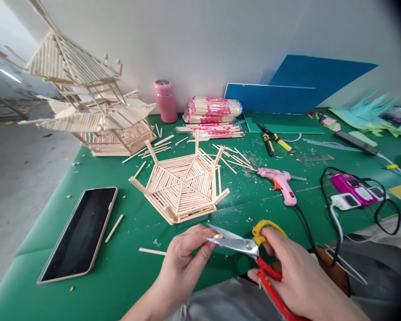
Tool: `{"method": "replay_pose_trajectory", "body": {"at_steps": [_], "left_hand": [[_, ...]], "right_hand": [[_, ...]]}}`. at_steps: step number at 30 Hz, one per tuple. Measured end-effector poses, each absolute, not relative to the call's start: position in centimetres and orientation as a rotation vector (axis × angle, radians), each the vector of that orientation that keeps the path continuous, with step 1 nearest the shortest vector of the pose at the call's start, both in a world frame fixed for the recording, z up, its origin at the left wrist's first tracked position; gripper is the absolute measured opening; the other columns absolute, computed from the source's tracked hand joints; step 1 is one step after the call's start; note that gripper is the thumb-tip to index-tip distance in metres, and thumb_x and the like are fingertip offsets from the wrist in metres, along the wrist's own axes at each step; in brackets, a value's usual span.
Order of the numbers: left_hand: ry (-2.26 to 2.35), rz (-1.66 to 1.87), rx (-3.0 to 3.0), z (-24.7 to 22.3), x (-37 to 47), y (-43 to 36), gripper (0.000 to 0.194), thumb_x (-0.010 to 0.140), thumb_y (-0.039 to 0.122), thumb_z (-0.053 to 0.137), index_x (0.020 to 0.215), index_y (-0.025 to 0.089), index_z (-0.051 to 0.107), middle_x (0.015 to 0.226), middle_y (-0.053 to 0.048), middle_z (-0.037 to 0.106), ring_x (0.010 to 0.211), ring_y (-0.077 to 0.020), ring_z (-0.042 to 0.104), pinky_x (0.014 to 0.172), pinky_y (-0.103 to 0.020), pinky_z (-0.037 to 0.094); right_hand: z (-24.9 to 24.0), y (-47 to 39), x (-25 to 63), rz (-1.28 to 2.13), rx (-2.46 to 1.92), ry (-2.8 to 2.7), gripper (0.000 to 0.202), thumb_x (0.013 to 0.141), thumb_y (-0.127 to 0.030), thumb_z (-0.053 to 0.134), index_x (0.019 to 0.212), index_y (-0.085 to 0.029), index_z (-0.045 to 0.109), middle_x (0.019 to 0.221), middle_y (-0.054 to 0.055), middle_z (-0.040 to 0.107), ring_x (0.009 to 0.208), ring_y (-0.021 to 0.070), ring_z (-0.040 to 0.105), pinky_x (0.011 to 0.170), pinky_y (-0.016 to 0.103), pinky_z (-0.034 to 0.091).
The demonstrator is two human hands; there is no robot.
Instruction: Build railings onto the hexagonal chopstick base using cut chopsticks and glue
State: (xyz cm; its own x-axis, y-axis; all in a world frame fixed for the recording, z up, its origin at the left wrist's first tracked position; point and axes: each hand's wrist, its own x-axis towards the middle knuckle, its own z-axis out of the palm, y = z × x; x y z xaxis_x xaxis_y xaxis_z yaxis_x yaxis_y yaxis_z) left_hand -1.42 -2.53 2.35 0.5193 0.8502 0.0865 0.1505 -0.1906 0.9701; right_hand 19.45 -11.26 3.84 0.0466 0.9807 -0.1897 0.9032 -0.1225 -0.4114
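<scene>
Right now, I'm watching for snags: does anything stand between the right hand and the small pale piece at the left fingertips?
Only the scissors: the right hand holds them, their open blades at the pale piece.

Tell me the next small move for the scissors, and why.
Probably close the scissors with the right hand: their blades stand apart, and the end of a short wooden stick, pinched by the left hand, appears to lie between them.
</scene>
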Motion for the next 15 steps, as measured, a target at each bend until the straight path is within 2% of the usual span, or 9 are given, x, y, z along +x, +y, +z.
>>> {"method": "replay_pose_trajectory", "body": {"at_steps": [6,11,15], "left_hand": [[0.854,0.813,1.682,2.44,-1.47,-2.36,0.022,0.078,0.010,0.052,0.085,0.024,0.068,0.075,-0.002,0.066,0.065,-0.0141,0.059,0.061,-0.021,0.044],[0.810,0.806,1.734,2.63,-1.46,-2.27,0.021,0.079,0.009,0.051,0.083,0.022,0.066,0.070,-0.003,0.064,0.062,-0.0141,0.057,0.056,-0.021,0.042],[0.738,0.811,1.804,2.70,-1.60,-2.10,0.022,0.079,0.007,0.048,0.084,0.022,0.064,0.071,-0.004,0.063,0.065,-0.0151,0.056,0.060,-0.023,0.042]], "right_hand": [[3.73,-11.20,19.55,0.686,-2.144,-1.911,0.032,0.068,-0.040,0.061,0.090,-0.021,0.047,0.079,0.004,0.062,0.069,0.0189,0.062,0.057,0.028,0.049],[3.94,-11.06,19.38,0.685,-2.134,-1.934,0.031,0.068,-0.041,0.061,0.089,-0.022,0.047,0.080,0.005,0.063,0.072,0.0201,0.063,0.057,0.027,0.049],[4.41,-10.90,19.22,0.718,-2.128,-1.993,0.032,0.070,-0.041,0.058,0.091,-0.021,0.045,0.085,0.007,0.063,0.075,0.0214,0.063,0.060,0.029,0.049]]}}
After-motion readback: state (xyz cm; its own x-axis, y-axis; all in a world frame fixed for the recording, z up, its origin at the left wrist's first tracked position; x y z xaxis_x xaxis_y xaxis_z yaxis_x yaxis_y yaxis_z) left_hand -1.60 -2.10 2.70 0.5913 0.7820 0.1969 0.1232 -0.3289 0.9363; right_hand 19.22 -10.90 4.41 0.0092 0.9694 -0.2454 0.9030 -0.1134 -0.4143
